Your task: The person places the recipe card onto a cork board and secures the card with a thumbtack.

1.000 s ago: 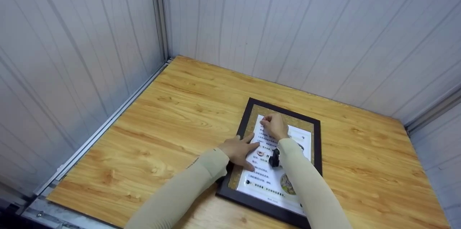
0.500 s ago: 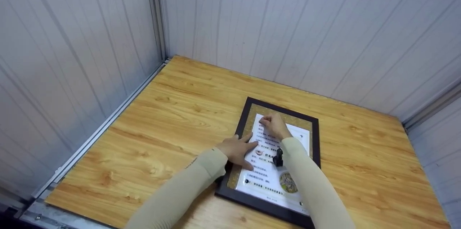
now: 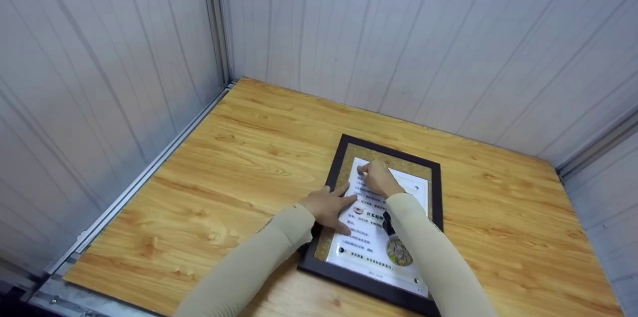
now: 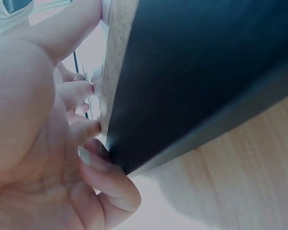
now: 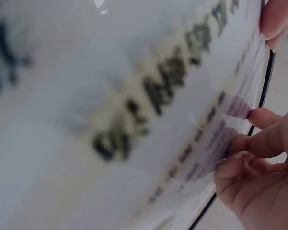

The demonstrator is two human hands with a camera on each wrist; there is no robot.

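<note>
A black-framed cork board (image 3: 436,192) lies flat on the wooden table (image 3: 239,157) with a white printed sheet (image 3: 369,249) on it. Small dark pins sit at the sheet's top right (image 3: 416,188) and bottom left (image 3: 342,250) corners. My left hand (image 3: 343,210) rests flat on the frame's left side, fingers spread onto the sheet. In the left wrist view its thumb lies against the black frame (image 4: 196,72). My right hand (image 3: 366,170) is curled at the sheet's top left corner. In the right wrist view its fingers (image 5: 259,143) pinch the lifted edge of the sheet (image 5: 110,96).
Grey panelled walls (image 3: 124,58) close off the table on the left and at the back, with a metal rail (image 3: 144,177) along the left edge. Bare tabletop lies left of the frame and to its right (image 3: 508,217).
My right wrist has dropped slightly nearer while its fingers stay at the sheet's top left corner. The left hand has not moved.
</note>
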